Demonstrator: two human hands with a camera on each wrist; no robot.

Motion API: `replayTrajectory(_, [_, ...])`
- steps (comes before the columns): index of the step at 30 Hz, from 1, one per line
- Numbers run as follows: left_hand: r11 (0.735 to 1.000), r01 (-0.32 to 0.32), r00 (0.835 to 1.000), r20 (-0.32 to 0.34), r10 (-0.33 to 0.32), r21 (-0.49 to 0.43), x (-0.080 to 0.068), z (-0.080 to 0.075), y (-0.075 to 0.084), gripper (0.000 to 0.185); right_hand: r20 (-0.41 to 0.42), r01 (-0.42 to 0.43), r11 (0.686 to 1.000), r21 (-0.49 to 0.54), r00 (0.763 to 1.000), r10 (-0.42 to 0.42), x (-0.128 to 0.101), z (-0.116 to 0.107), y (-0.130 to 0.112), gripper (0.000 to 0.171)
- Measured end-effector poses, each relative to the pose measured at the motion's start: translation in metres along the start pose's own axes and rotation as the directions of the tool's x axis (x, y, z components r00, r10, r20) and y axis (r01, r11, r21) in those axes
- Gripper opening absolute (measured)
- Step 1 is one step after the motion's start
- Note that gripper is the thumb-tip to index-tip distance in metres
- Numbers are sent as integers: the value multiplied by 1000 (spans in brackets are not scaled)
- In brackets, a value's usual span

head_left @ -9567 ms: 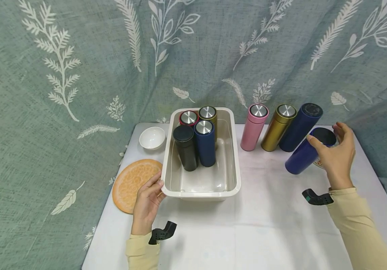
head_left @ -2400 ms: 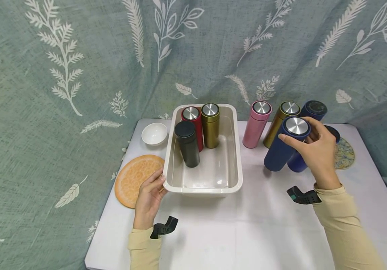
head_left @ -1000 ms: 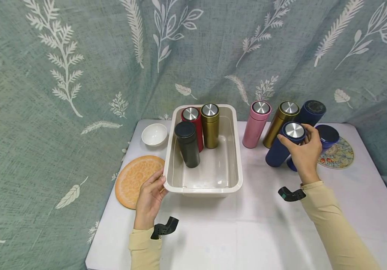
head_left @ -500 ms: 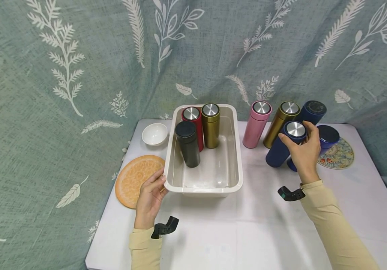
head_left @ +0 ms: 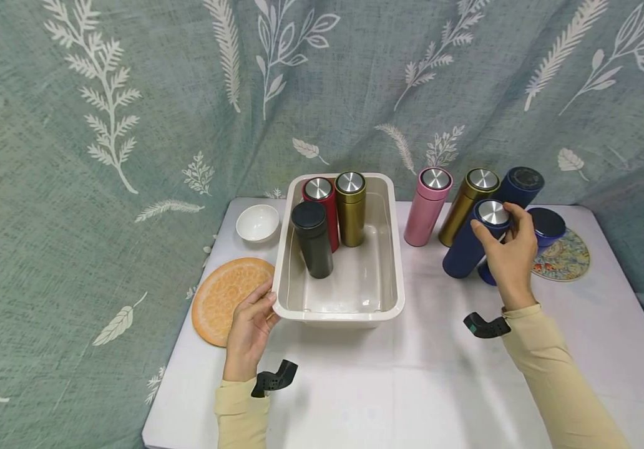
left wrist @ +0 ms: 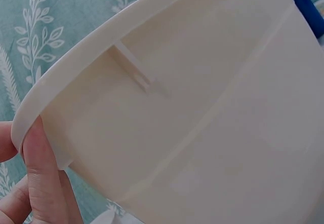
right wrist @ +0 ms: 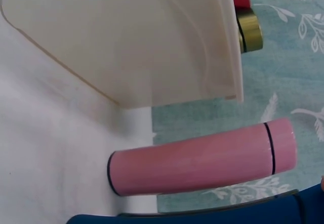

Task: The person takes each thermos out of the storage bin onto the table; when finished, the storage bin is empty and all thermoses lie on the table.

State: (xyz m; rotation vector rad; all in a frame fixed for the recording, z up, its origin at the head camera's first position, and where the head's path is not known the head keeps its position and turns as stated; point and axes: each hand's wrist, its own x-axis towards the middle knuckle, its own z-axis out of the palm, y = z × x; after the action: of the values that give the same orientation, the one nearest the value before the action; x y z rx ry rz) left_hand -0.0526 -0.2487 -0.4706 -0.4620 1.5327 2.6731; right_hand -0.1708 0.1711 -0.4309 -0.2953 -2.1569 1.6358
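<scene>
My right hand (head_left: 506, 255) has its thumb and fingers around the upper part of a navy thermos (head_left: 464, 252) with a silver lid, standing on the table right of the tub. In the right wrist view, that thermos (right wrist: 212, 218) runs along the bottom edge, a fingertip beside its lid. My left hand (head_left: 251, 330) pinches the near left corner of a cream plastic tub (head_left: 338, 316); its rim (left wrist: 76, 67) sits between thumb and fingers in the left wrist view. Inside the tub stand a black thermos (head_left: 313, 249), a red thermos (head_left: 329, 206) and a gold thermos (head_left: 351, 218).
A pink thermos (head_left: 425, 215), another gold thermos (head_left: 464, 209) and a dark blue one (head_left: 518, 190) line the back. A black-lidded blue thermos (head_left: 548, 227) stands behind my right hand, by a patterned mat (head_left: 566, 257). Left lie a white bowl (head_left: 257, 223) and an orange mat (head_left: 218, 305).
The navy thermos has gone from the tub to the table on the right, in my right hand, which earlier was at the black-lidded blue thermos. Lately its grip has shifted slightly; my left hand stays.
</scene>
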Motion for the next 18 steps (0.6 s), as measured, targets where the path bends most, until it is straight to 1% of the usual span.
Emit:
replayTrajectory(6, [1000,4,1000,-1,-4,14,0,-1,0,32,-27,31,1000,1,999,-31,0,-2,-5,46])
replayTrajectory(11, [1000,7,1000,3,-7,21,-1,0,0,32,-32,41,999,-23,999,-42,0,-4,-11,43])
replayTrajectory(14, [1000,-1,1000,8,1,21,-1,0,0,32,-34,51,998,-44,998,-52,-2,-4,-15,41])
replayTrajectory(18, [1000,-12,1000,10,12,21,-1,1,0,32,-34,65,997,-43,997,-66,-6,-3,-22,38])
